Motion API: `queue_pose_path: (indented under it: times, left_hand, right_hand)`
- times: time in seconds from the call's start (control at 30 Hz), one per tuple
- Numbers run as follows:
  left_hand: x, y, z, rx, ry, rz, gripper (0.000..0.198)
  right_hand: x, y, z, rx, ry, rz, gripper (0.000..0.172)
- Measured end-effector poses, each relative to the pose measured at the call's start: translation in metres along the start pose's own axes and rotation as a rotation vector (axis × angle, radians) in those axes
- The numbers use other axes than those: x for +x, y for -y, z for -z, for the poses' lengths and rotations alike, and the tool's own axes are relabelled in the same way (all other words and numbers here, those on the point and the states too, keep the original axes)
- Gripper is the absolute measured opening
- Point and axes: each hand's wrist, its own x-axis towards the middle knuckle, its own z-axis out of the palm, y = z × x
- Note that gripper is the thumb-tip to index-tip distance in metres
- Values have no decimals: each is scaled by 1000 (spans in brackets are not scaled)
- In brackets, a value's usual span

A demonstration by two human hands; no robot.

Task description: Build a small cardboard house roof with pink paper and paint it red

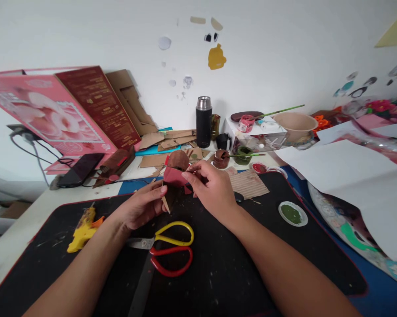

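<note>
Both my hands hold a small craft piece (176,174) above a black mat (238,259): a red paper wrap with a brown rounded top and a brown pointed lower part. My left hand (142,206) grips its lower part from the left, fingers curled round it. My right hand (212,189) pinches the red wrap's right edge with fingertips pressed together. Two pairs of scissors lie just below my hands, one with yellow handles (172,235), one with red handles (170,260).
A yellow glue gun (82,229) lies at the mat's left. A green paint lid (292,213), corrugated cardboard (249,182), paint jars (221,158) and a black flask (203,121) stand behind. White paper sheets (350,176) cover the right. A phone (81,169) and pink boxes sit left.
</note>
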Motion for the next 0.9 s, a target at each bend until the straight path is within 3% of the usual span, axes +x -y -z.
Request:
queue_pose_path:
  times: [0.9]
  left_hand:
    - [1,2,-4,-18,-49,3,41]
  right_hand:
    - [3,-8,-1,37,44,-52,19]
